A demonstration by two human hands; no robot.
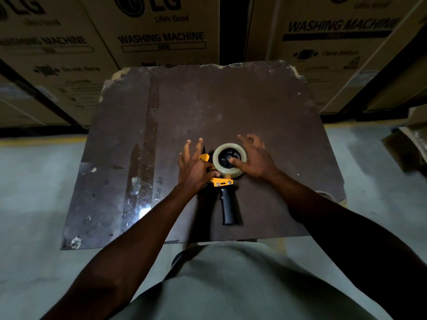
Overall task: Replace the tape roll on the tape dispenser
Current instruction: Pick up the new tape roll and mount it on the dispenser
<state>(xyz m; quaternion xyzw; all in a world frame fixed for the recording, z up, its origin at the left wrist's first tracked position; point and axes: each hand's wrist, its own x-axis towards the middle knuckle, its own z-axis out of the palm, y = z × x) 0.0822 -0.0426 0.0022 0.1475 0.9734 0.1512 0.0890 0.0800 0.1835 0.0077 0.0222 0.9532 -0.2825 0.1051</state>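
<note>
A yellow tape dispenser (220, 182) with a black handle (227, 207) lies flat on a dark brown board (254, 107). A clear tape roll (225, 172) sits on the dispenser's black hub. My left hand (193, 166) rests on the yellow frame at the roll's left side, thumb against the roll's edge and the other fingers spread. My right hand (255, 158) lies over the roll's right side, its thumb pressing on the hub in the roll's middle, its fingers spread above the board.
The board has chipped far corners and shiny tape scraps (136, 184) on its left part. Large cardboard washing machine boxes (159, 35) stand behind it. Grey floor (34, 181) lies on both sides. My torso is at the near edge.
</note>
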